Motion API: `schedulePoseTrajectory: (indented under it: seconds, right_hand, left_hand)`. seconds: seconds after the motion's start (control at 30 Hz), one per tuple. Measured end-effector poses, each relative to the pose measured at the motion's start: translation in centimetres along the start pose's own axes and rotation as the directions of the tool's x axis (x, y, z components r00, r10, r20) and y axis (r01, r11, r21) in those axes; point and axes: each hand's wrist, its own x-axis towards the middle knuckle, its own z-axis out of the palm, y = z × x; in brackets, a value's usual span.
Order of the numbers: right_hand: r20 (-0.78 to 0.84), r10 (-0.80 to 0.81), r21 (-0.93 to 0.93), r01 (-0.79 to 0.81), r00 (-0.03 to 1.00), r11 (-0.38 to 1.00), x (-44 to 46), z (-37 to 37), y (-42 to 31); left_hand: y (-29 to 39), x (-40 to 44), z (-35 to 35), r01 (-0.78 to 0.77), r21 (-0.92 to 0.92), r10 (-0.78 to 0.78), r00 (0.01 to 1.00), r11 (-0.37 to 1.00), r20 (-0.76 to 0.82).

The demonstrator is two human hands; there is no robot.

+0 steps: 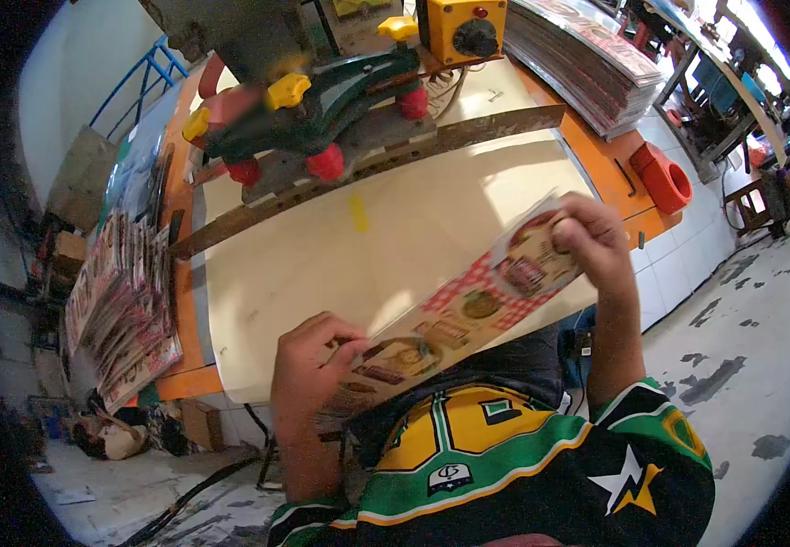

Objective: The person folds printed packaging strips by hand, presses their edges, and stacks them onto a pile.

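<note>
Between my two hands stretches a long printed sheet [450,321], glossy, with food pictures and a red checked pattern. My right hand [596,239] pinches its upper right end, thumb on top. At the lower left end, my left hand [317,360] grips the sheet with its fingers closed. The sheet is tilted, held above the near edge of a cream-coloured work surface [322,283] and close to my body. Beyond it, a long metal bar [495,130] runs across under a dark green machine part [349,96] with yellow knobs and red feet.
A messy pile of printed sheets [126,310] lies on the left side of the orange table [190,384]. At the back right stands a tall stack of printed sheets [587,68]. Nearby are a yellow control box [463,32], a red tube-shaped piece [661,180] and a hex key [620,175].
</note>
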Motion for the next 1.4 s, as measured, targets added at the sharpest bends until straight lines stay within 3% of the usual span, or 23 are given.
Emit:
schedulePoseTrajectory:
  seconds: [0.03,0.1,0.17,0.23,0.3,0.37,0.43,0.5,0.53,0.6,0.63,0.7,0.73,0.8,0.87,1.0,1.07,1.23,1.3,1.37,1.4]
  right_hand:
    - [-0.054,0.029,0.076,-0.025,0.998,0.997,-0.3,-1.2,0.6]
    - [-0.264,-0.012,0.05,0.026,0.965,0.998,-0.7,-3.3,1.8]
    - [-0.231,-0.079,0.014,0.085,0.97,0.996,-0.5,-7.1,3.4]
    - [-0.193,-0.124,0.153,0.155,0.973,0.976,-0.4,-8.9,3.2]
    - [-0.349,-0.109,0.116,0.158,0.931,0.981,-0.1,-8.6,2.6]
    - [-0.377,-0.126,0.135,0.189,0.918,0.973,0.1,-9.5,3.2]
    - [-0.402,-0.142,0.155,0.22,0.905,0.963,0.3,-9.7,3.4]
    - [-0.48,-0.087,0.228,0.22,0.873,0.949,1.0,-9.2,3.3]
    - [-0.475,-0.092,0.23,0.225,0.875,0.947,1.3,-9.3,4.0]
    - [-0.377,-0.088,0.283,0.205,0.922,0.937,1.8,-9.5,6.1]
    - [-0.375,-0.093,0.282,0.209,0.922,0.936,1.9,-9.3,6.6]
    - [-0.315,-0.12,0.247,0.203,0.942,0.948,2.0,-8.6,7.1]
    - [-0.257,-0.152,0.222,0.211,0.954,0.952,2.2,-7.8,6.3]
    - [-0.26,-0.155,0.174,0.204,0.953,0.963,2.4,-7.3,5.6]
    - [-0.326,-0.112,0.15,0.168,0.939,0.974,2.5,-6.7,5.0]
    - [-0.288,-0.099,0.134,0.143,0.953,0.981,2.5,-7.6,4.5]
    - [-0.315,-0.125,-0.057,0.112,0.941,0.992,2.7,-8.0,4.1]
    - [-0.342,-0.099,-0.26,0.007,0.934,0.966,2.6,-7.5,0.6]
    - [-0.263,-0.012,-0.376,-0.091,0.965,0.922,2.3,-8.0,-0.7]
    - [-0.266,-0.005,-0.406,-0.107,0.964,0.908,2.4,-6.7,-2.1]
    - [-0.278,-0.033,-0.543,-0.129,0.96,0.83,2.5,-5.8,-3.1]
  left_hand:
    - [-0.7,-0.6,-0.6,0.003,-0.003,-0.003,1.0,1.0,-0.003]
    - [-2.1,-1.8,-2.1,0.016,0.068,-0.02,0.999,0.998,0.05]
    - [-3.2,-3.0,-3.5,0.025,0.044,-0.026,0.999,0.999,0.027]
    - [-3.9,-4.0,-5.0,0.069,0.094,-0.068,0.998,0.993,-0.015]
    - [-5.0,-4.8,-6.7,0.063,0.086,-0.06,0.998,0.994,-0.032]
    - [-5.3,-5.3,-8.5,0.074,0.206,-0.056,0.994,0.976,-0.095]
    - [-6.3,-5.9,-10.2,0.141,0.186,-0.111,0.98,0.972,-0.164]
    - [-8.9,-6.4,-12.1,0.109,-0.072,-0.125,0.95,0.991,-0.286]
    - [-10.0,-6.2,-12.4,0.108,-0.071,-0.124,0.947,0.992,-0.295]
    - [-12.2,-4.4,-12.6,-0.066,-0.439,-0.16,0.874,0.896,-0.459]
    - [-12.4,-3.1,-12.1,-0.071,-0.438,-0.157,0.872,0.896,-0.464]
    - [-12.3,-0.8,-10.4,-0.262,-0.748,-0.255,0.829,0.61,-0.498]
    - [-12.2,-0.1,-9.7,-0.266,-0.747,-0.257,0.825,0.61,-0.503]
    - [-11.8,1.0,-8.6,-0.361,-0.76,-0.349,0.726,0.54,-0.593]
    - [-11.6,1.5,-7.9,-0.39,-0.754,-0.356,0.704,0.529,-0.614]
    - [-11.2,1.8,-6.8,-0.439,-0.734,-0.355,0.67,0.517,-0.651]
    - [-10.8,1.6,-6.8,-0.426,-0.738,-0.351,0.682,0.523,-0.642]
    - [-11.3,1.2,-7.3,-0.414,-0.775,-0.394,0.688,0.477,-0.61]
    - [-12.2,0.7,-7.7,-0.392,-0.788,-0.328,0.752,0.475,-0.572]
    - [-12.4,0.8,-7.7,-0.4,-0.777,-0.316,0.748,0.487,-0.583]
    - [-12.4,1.0,-7.5,-0.403,-0.771,-0.301,0.752,0.494,-0.586]
